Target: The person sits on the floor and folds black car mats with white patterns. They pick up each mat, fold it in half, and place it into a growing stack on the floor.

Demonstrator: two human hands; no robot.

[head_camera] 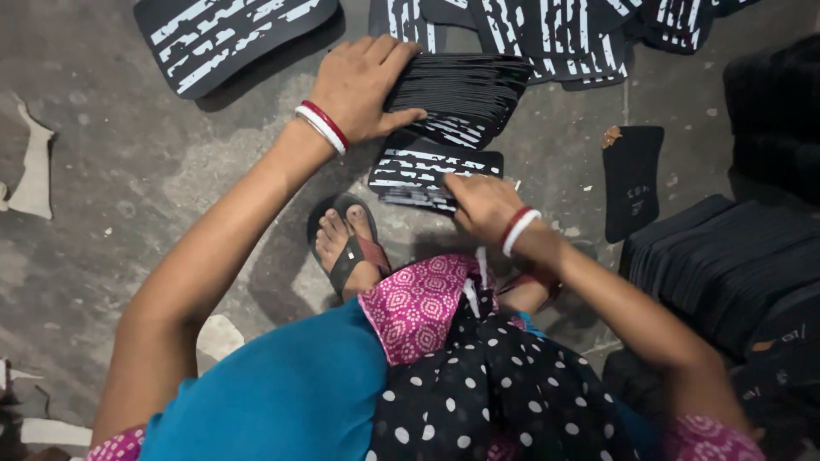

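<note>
Squatting over concrete floor [128,179], seen from head camera looking down.

Head view, hands: left hand [363,85] spread flat, fingers curled over near edge of fanned stack of black sheets [465,98] with white streaked print; thumb tucked under stack's lower corner. Pressing rather than pinching, palm mostly open. Right hand [483,205] closed in a pinch on edge of smaller pile [427,175] of same printed sheets, lying on floor just below the fanned stack and just beyond sandalled foot [346,243]. Red and white bangles on both wrists.

Head view, surroundings: more printed pieces [231,34] spread along top of frame; single plain black piece [632,179] lying apart to the right; tall rows of plain black sheets [726,265] packed at far right. Pale scrap [34,166] at left edge.

Judgement on doing the step well: keep left palm firm on fanned stack so sheets do not slide further out of line; lift only the top sheet with right fingertips, checking edges separate cleanly before moving it. Square both piles against floor often. Thin sheets likely to cling together; risk of taking two at once.
</note>
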